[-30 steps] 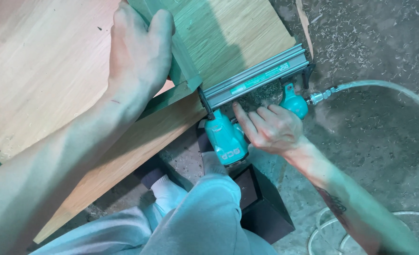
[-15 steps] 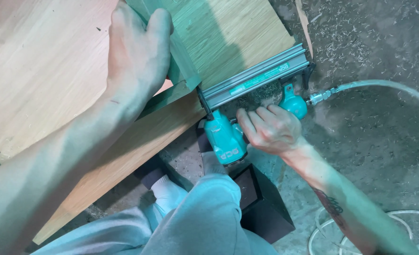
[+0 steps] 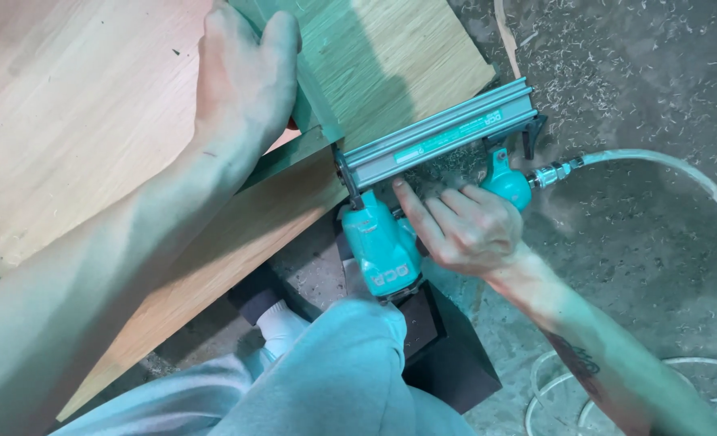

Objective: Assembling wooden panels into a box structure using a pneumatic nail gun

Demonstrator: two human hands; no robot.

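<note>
Item: pneumatic nail gun [image 3: 391, 234], teal body with a long grey magazine, recorded at centre frame with its nose set against the edge of a wooden panel [image 3: 76, 137] that filled the upper left. The right hand [image 3: 463, 230] was closed around the gun's handle, fingers wrapped under the magazine, forefinger lying forward toward the trigger area; whether it pressed the trigger could not be told. The left hand [image 3: 241, 77] lay flat at upper centre, fingers together and curled over a thin green-tinted upright board [image 3: 310, 97], pressing it to the panel. Change noted: against the views half a second and a second before, gun and both hands had barely shifted; the right fingers had slid slightly forward along the handle, which suggested a fastening point being held steady rather than a move to a new one. Attached: a pale air hose [image 3: 665, 169] ran from a metal coupling at the handle's rear to the right edge and coiled at lower right. Below centre: a knee in grey trousers [image 3: 334, 371], a white sock and a black block [image 3: 447, 355]. Surface: grey concrete floor [image 3: 641, 73], scattered with wood shavings and dust, greenish light throughout.
</note>
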